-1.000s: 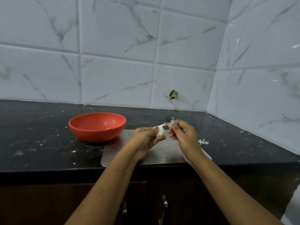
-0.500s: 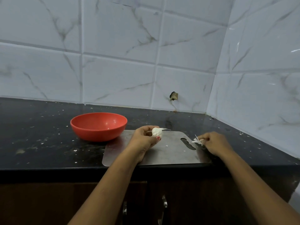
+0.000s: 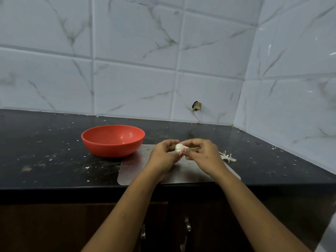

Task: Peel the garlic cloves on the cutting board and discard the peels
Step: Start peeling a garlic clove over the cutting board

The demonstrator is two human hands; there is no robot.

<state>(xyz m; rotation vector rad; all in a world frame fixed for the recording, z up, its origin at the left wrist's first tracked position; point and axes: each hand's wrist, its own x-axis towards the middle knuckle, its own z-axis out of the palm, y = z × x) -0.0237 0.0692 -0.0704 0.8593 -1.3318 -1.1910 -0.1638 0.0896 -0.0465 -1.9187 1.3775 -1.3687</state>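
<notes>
A white garlic clove [image 3: 179, 147] is held above the grey cutting board [image 3: 138, 170]. My left hand [image 3: 163, 157] grips it from the left with curled fingers. My right hand [image 3: 201, 153] meets it from the right, its fingertips pinching at the clove's skin. A small heap of white peels [image 3: 227, 156] lies on the black counter just past the board's right end. Most of the board's middle is hidden by my hands.
A red bowl [image 3: 113, 140] stands on the counter, touching the board's far left corner. The black countertop [image 3: 45, 157] is speckled with small white flecks. Tiled walls close the back and the right side. Cabinet doors with handles [image 3: 187, 226] sit below the counter edge.
Half a second ago my right hand was at the peel heap on the right; it has come back to the clove. My left hand has kept hold of the clove.
</notes>
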